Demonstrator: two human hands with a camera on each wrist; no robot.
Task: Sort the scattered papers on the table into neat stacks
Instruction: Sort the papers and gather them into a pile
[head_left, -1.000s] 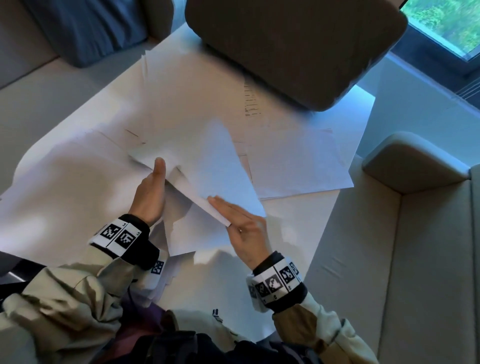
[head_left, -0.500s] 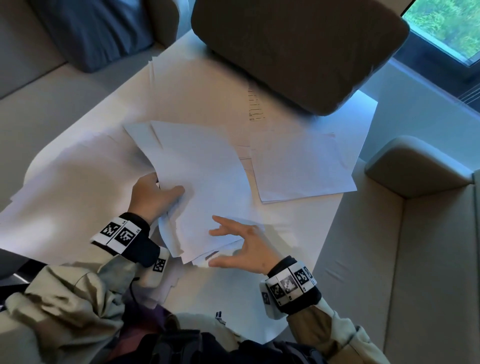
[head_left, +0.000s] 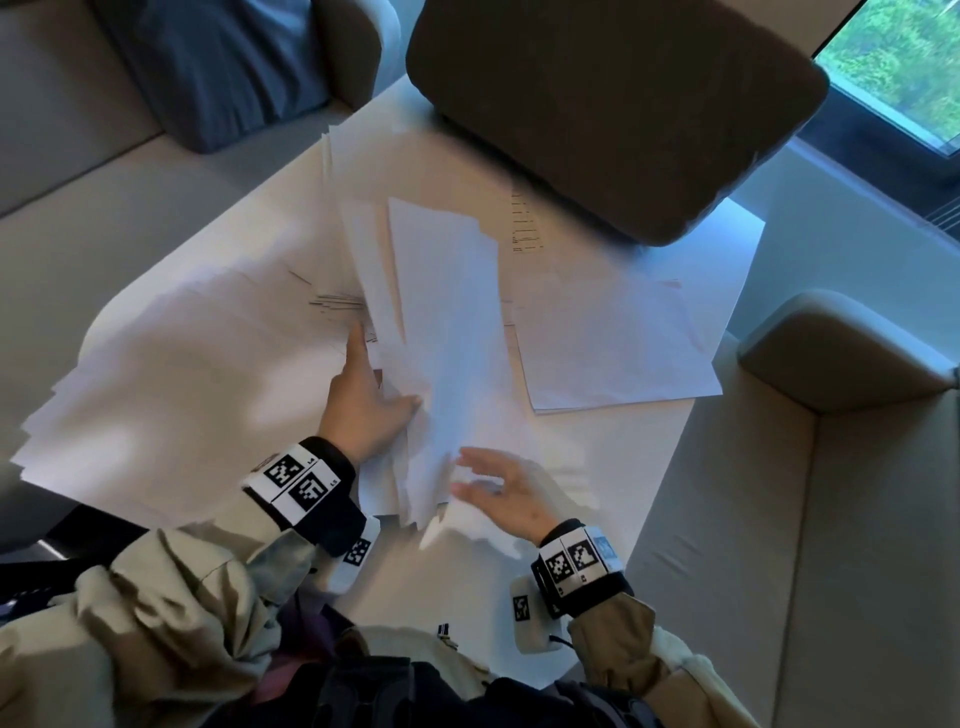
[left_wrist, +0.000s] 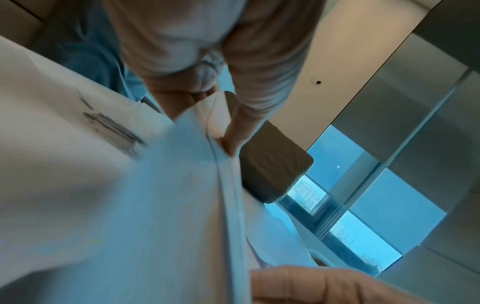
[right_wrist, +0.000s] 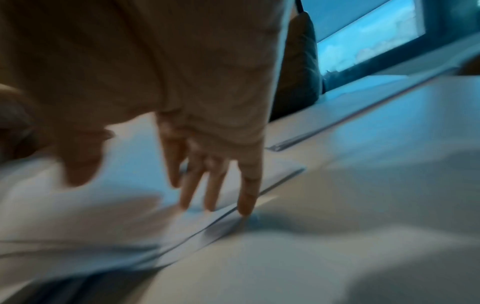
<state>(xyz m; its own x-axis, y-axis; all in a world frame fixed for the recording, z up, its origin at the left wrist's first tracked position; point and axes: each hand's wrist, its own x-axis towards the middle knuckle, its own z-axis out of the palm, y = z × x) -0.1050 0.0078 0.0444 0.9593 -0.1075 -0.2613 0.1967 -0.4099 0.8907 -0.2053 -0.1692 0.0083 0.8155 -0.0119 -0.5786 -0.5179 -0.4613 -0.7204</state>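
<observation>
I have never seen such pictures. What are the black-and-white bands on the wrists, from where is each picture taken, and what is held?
No machine here: a person sorts papers by hand. The bands are marker tags beside small wrist cameras. The big picture comes from a head camera; the two blurred ones look along each hand. The left hand holds a tilted bundle of sheets in its grip. The right hand, fingers spread, reaches toward the bundle's lower edge. More sheets cover the white table, including a flat stack on the right.

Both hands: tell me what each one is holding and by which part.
The left hand grips the bundle of papers at its near left edge, thumb on top. The right hand holds nothing; its straight fingers rest at the bundle's near edge.
</observation>
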